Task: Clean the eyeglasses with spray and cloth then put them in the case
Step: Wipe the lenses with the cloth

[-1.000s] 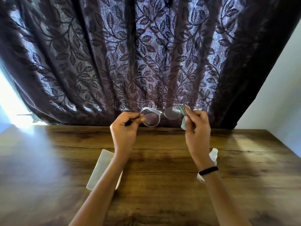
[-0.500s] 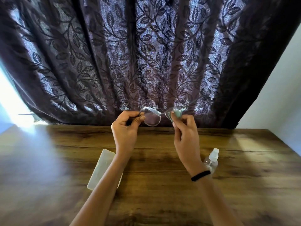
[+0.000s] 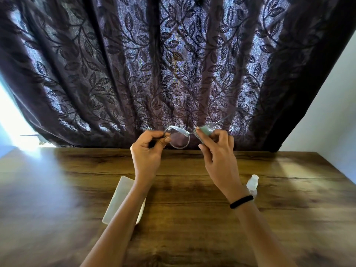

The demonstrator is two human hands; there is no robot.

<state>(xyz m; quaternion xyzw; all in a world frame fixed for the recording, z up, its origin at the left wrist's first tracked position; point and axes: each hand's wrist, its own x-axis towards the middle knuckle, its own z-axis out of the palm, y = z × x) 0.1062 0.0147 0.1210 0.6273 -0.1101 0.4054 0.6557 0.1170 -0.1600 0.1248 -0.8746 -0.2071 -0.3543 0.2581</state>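
Here, my left hand (image 3: 147, 151) pinches the eyeglasses (image 3: 179, 137) by one end above the table (image 3: 192, 228). My right hand (image 3: 219, 153) presses the pale cloth (image 3: 205, 130) around the other lens. The case (image 3: 120, 197) lies under my left forearm, the spray bottle (image 3: 252, 185) beside my right wrist.

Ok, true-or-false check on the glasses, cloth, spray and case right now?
The left hand and right hand hold the clear-framed round eyeglasses above the brown wooden table. True.
The pale green cloth lies on the table. False: the right hand pinches it against one lens.
The small clear spray bottle is on the table near the right wrist. True.
The eyeglasses are inside the white rectangular case. False: the hands hold them; the case lies on the table beneath the left forearm.
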